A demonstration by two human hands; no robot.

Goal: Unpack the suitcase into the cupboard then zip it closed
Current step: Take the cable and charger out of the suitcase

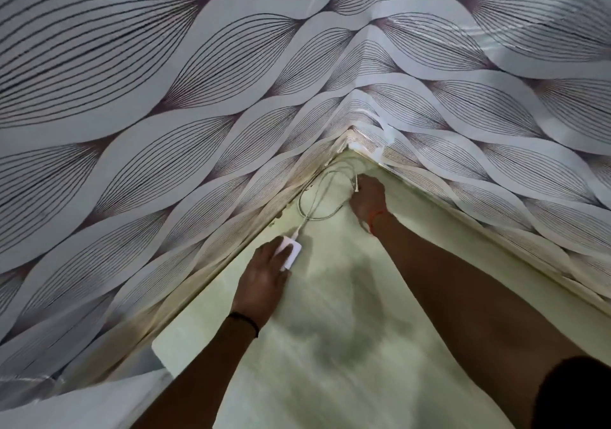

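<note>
Inside a cupboard, view into one corner: two walls covered with pale paper printed with thin dark leaf-like lines, meeting at the back corner. Paper torn and peeling a little right at that corner. Below, one pale greenish shelf, with grey shadows on it.

On the shelf, close to the corner: one white charger block and one white cable coming out of its far end, lying in loose loops toward the corner. Cannot tell exactly how many loops. Block just beside the left wall, flat on the shelf.

No brand, label or writing readable anywhere, neither on the block nor on the paper.

Two hands, both reaching in. Left hand over the near end of the block, fingers curled around it, gripping; fingertips hidden under the block. One thin dark band on the left wrist. Right hand deeper, at the far end of the cable loops near the corner, fingers bent and closed on the cable; seen from the back, so the fingertips themselves not visible. One orange-red thread on the right wrist.

Suitcase not in view. A dark rounded shape at the lower right edge, too unclear to name.
</note>
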